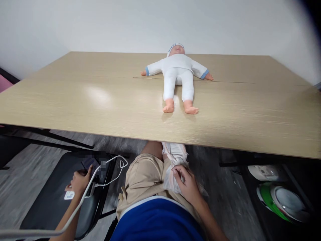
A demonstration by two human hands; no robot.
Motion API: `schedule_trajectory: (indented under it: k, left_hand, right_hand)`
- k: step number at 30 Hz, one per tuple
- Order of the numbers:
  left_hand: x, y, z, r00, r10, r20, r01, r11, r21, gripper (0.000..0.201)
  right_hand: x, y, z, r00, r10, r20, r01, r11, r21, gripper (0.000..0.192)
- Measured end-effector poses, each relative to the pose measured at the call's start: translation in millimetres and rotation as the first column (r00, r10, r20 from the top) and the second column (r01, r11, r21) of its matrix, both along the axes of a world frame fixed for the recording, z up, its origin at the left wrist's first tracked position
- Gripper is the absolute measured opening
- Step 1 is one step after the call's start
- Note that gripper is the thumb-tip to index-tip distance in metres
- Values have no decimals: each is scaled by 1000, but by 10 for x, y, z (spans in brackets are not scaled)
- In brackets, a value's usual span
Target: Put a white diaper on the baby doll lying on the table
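Note:
A baby doll (178, 72) in white clothes with blue cuffs and a white cap lies on its back on the wooden table (112, 107), arms spread and feet towards me. On my lap rests a white diaper (175, 152), partly covered by my right hand (185, 182), whose fingers are closed on it. Down at my left side, my left hand (80, 180) is over the black chair seat, its fingers curled round a dark, flat phone-like device (89, 163). Part of that device is blurred out. A small white label (69, 195) shows beside this hand.
A white cable (87, 190) loops across the black chair (50, 187) and past my left forearm. Low on the right, a dark shelf holds a white device (265, 173) and a green and white round thing (283, 202). White walls stand behind the table.

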State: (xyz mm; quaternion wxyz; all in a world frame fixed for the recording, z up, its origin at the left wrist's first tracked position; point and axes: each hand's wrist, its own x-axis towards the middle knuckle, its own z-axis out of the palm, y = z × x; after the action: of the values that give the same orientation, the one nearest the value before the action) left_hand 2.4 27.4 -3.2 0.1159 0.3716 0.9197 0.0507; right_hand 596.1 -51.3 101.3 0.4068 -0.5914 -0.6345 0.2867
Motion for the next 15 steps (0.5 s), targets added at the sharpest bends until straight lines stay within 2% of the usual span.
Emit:
schedule_trajectory:
  k: [3,9,15]
  left_hand:
    - [57,25,-11,995,98,-36,-97,995,15,92]
    - [65,41,-49,994,101,-51,-101,995,16,100]
    - [4,19,-74,996,81,-36,-81,997,6,84]
  right_hand:
    - [-15,-1,-63,1000,10,1,-10,1000,-18,20]
    - [-24,-28,-136,1000,0,2,0,999,-48,23]
    - [-20,-36,-195,1000,-2,4,2,998,-62,24]
